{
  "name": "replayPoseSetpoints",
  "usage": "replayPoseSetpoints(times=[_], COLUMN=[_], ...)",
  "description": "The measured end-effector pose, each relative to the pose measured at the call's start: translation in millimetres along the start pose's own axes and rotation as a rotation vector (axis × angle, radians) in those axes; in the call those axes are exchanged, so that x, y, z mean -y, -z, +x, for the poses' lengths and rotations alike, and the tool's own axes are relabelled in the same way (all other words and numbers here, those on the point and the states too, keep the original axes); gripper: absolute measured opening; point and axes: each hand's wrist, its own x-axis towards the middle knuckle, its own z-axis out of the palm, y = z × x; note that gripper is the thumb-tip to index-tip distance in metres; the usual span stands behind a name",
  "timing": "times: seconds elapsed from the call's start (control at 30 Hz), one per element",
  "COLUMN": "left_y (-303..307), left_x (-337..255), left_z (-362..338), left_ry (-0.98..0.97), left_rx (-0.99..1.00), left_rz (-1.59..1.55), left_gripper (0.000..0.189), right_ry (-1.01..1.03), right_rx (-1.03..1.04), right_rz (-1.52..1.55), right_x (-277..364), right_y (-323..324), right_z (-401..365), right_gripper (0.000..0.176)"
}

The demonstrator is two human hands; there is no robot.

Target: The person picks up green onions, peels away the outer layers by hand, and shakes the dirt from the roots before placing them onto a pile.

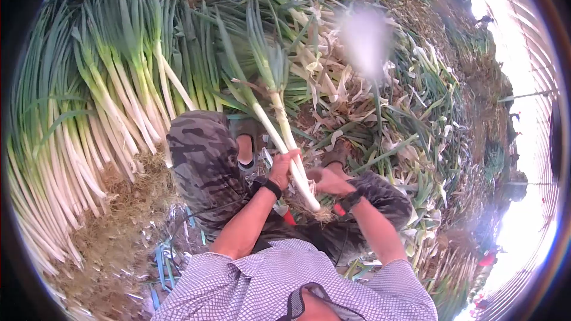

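My left hand (pixel 283 168) is wrapped round the white stalks of two long green onions (pixel 279 125). They lie slanted across my lap, green leaves pointing away and the root tuft (pixel 322 214) towards me. Close against the lower white part, my right hand (pixel 331 181) has its fingers curled in beside the stalk. A brownish scrap shows by those fingertips, but I cannot tell what they pinch. Dark bands circle both wrists, and a red patch (pixel 339 208) sits at the right one. Another red piece (pixel 289 217) shows below the left hand, between my knees.
On the left, many green onions (pixel 113 95) lie in a long row, with their roots (pixel 128 202) towards me. Stripped leaves and pale skins (pixel 339 77) cover the ground ahead and to the right. My camouflage-trousered knees (pixel 202 148) frame the work. A bright ribbed wall (pixel 535 142) curves along the far right.
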Motion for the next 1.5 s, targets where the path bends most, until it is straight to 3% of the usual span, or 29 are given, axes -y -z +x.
replayPoseSetpoints(times=[0.07,0.13,0.23,0.33,0.4,0.43,0.5,0.57,0.6,0.67,0.73,0.8,0.9,1.0,1.03,1.13,1.2,1.3,1.37,1.4,1.47,1.5], left_y=[-11,-15,-17,-17,-15,-11,-14,-22,-25,-27,-29,-27,-24,-20,-20,-22,-16,-15,-6,-13,-11,-15], left_x=[-6,-1,-3,-7,-10,-4,-5,-11,-12,-13,-14,-10,-4,1,-3,-18,-11,-8,4,-10,-2,-3], left_z=[-18,-23,-24,-26,-29,-25,-27,-29,-30,-35,-35,-32,-35,-31,-33,-30,-21,-20,-10,-21,-16,-18], left_ry=[0.020,-0.027,-0.058,-0.075,-0.086,-0.099,-0.063,-0.044,-0.044,-0.025,-0.006,0.015,-0.047,-0.034,-0.017,0.072,-0.011,-0.024,-0.068,-0.006,-0.087,-0.135], left_rx=[-0.156,-0.232,-0.211,-0.235,-0.245,-0.249,-0.234,-0.223,-0.228,-0.222,-0.202,-0.198,-0.249,-0.301,-0.300,-0.352,-0.328,-0.349,-0.343,-0.353,-0.385,-0.384], left_rz=[0.128,0.135,0.152,0.181,0.131,0.136,0.074,0.025,0.009,-0.017,-0.060,-0.070,-0.010,0.030,-0.003,-0.169,-0.145,-0.077,-0.039,-0.053,0.046,0.123], left_gripper=[0.030,0.031,0.034,0.035,0.034,0.033,0.031,0.029,0.028,0.026,0.025,0.024,0.025,0.026,0.028,0.027,0.022,0.023,0.025,0.026,0.026,0.026], right_ry=[-0.136,-0.118,-0.020,-0.025,0.145,0.183,0.108,0.145,0.201,0.134,0.021,0.059,0.219,0.103,0.130,0.090,0.069,-0.150,-0.462,-0.593,-0.825,-0.634], right_rx=[-0.175,-0.293,-0.257,-0.264,-0.516,-0.682,-0.816,-1.210,-1.057,-0.927,-0.594,-0.438,-0.364,-0.193,-0.262,0.000,0.051,-0.235,-0.443,-0.345,-0.172,-0.336], right_rz=[-0.042,0.012,-0.544,-0.729,-0.193,-0.124,0.048,0.617,0.824,0.230,-0.276,-0.346,-0.581,-0.519,-0.555,-0.693,-0.611,-0.747,-1.133,-1.374,-1.371,-1.341], right_x=[86,96,126,112,75,74,57,103,110,99,105,115,114,108,110,120,137,129,82,-32,18,32], right_y=[32,61,49,36,53,71,127,149,169,168,140,102,66,55,60,84,105,194,281,377,366,356], right_z=[16,60,117,168,190,195,182,164,156,151,157,179,224,249,250,200,143,56,-29,-94,-158,-152], right_gripper=[0.051,0.052,0.048,0.046,0.037,0.032,0.030,0.026,0.020,0.040,0.062,0.075,0.076,0.057,0.034,0.026,0.028,0.027,0.039,0.051,0.056,0.054])
